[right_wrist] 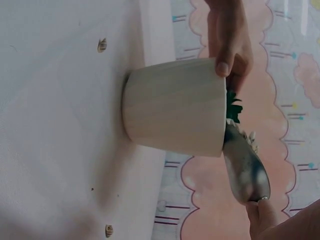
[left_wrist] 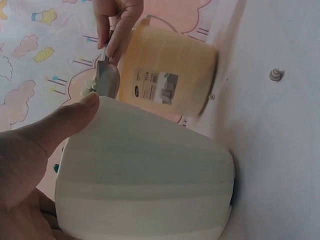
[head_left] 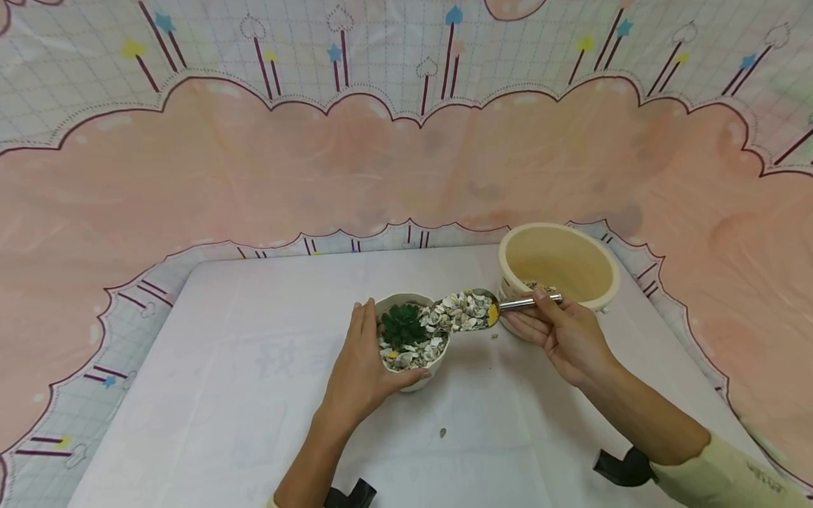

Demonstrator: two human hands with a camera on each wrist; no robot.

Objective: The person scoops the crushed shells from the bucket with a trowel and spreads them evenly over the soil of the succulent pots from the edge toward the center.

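A white flower pot (left_wrist: 150,175) stands on the table, holding a dark green succulent (head_left: 403,326) and small shells or chips (head_left: 413,356). My left hand (head_left: 357,374) grips the pot around its rim, thumb on the near side and fingers on the far left. In my right hand (head_left: 574,342) the handle of a metal scoop (right_wrist: 247,170) is pinched between thumb and fingers. The scoop is heaped with pale shell pieces (head_left: 464,310), one yellow. Its tip lies over the pot's right rim, beside the succulent.
Behind my right hand stands a cream bucket (head_left: 562,257) with a few more pieces visible inside. A small spiral shell (head_left: 442,432) lies on the white table (head_left: 254,395) in front of the pot. Patterned cloth (head_left: 381,169) hangs behind.
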